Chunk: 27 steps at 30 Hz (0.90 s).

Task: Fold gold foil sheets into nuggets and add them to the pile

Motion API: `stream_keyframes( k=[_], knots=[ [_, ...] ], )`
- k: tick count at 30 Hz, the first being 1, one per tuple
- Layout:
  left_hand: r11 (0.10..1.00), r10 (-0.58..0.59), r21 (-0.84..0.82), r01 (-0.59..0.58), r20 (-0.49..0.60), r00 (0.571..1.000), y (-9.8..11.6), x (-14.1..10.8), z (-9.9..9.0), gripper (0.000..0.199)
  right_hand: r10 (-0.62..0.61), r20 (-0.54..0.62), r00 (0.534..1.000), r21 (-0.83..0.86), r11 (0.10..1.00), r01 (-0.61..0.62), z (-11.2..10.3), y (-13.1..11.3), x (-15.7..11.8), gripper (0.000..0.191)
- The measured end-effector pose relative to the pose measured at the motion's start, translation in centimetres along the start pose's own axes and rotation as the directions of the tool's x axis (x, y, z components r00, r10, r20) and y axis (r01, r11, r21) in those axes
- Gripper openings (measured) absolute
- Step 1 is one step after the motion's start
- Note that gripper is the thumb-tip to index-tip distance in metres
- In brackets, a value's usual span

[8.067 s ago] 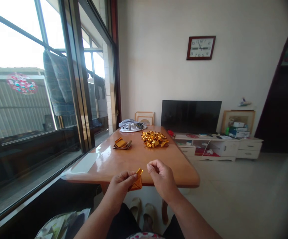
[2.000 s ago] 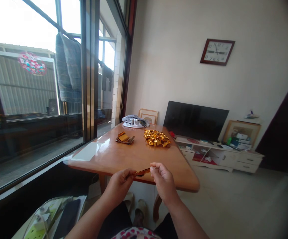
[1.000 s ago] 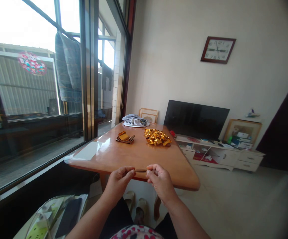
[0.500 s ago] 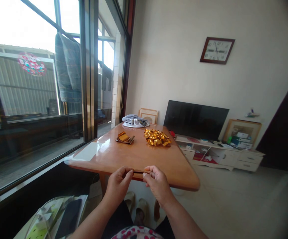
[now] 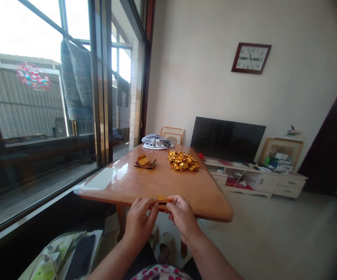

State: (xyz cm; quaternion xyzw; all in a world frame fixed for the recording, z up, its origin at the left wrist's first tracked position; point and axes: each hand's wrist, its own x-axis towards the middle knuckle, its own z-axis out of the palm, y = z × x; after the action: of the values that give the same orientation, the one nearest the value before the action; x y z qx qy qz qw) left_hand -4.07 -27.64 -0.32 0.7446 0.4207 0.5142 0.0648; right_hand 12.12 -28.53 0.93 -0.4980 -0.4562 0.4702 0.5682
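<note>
Between my hands, at the near edge of the wooden table (image 5: 168, 184), is a small piece of gold foil paper (image 5: 163, 199). My left hand (image 5: 143, 217) pinches its left end between thumb and fingers. At its right end my right hand (image 5: 182, 215) closes in a similar pinch. Part of the paper is hidden behind the fingers. Farther up the table lies a pile of shiny folded gold foil pieces (image 5: 183, 161). To the left of that pile rests a stack of gold and brown paper sheets (image 5: 145, 161), slightly curled.
A bundle of cloth (image 5: 157, 142) lies at the table's far end. At lower left, a phone (image 5: 82, 252) and a power strip (image 5: 48, 268) sit on a side surface by the window. Beyond the table stand a television (image 5: 228, 140) and a low white cabinet (image 5: 287, 186).
More of the paper's gold face now shows between my fingers. My left hand has turned slightly, its fingers reaching over the paper. The view has shifted a little.
</note>
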Motion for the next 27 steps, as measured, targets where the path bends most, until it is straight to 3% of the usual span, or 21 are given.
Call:
stream_keyframes(
  k=[4, 8, 14, 18, 22, 27],
  knots=[
    [0.997, -0.046, -0.054, 0.045, -0.01, 0.999, -0.3, 0.0, 0.4, 0.018, -0.025, -0.025, 0.999, 0.0, 1.0, 0.025, 0.0, 0.4, 0.3, 0.025],
    [0.955, -0.206, -0.222, 0.198, -0.013, 0.978, -0.9, -0.2, 1.4, 0.026, -0.132, -0.066, 0.989, -0.008, 0.991, 0.132, -0.1, 1.5, 0.9, 0.027],
    [0.696, -0.436, -0.591, 0.408, 0.104, 0.894, -0.7, 0.0, 2.5, 0.032, -0.243, -0.068, 0.968, -0.105, 0.966, 0.235, -0.1, 2.6, 1.2, 0.029],
    [0.559, -0.55, -0.655, 0.509, 0.167, 0.818, -0.2, 0.1, 2.3, 0.044, -0.295, -0.037, 0.955, -0.122, 0.95, 0.289, -0.1, 2.8, 1.2, 0.027],
    [0.486, -0.586, -0.663, 0.569, 0.236, 0.775, -0.2, 0.1, 2.2, 0.047, -0.273, -0.023, 0.962, -0.098, 0.958, 0.27, -0.2, 3.4, 1.7, 0.031],
    [0.458, -0.543, -0.708, 0.538, 0.256, 0.8, -0.6, 0.1, 2.6, 0.05, -0.224, -0.015, 0.974, -0.106, 0.969, 0.221, -0.5, 4.0, 2.1, 0.04]
  ],
)
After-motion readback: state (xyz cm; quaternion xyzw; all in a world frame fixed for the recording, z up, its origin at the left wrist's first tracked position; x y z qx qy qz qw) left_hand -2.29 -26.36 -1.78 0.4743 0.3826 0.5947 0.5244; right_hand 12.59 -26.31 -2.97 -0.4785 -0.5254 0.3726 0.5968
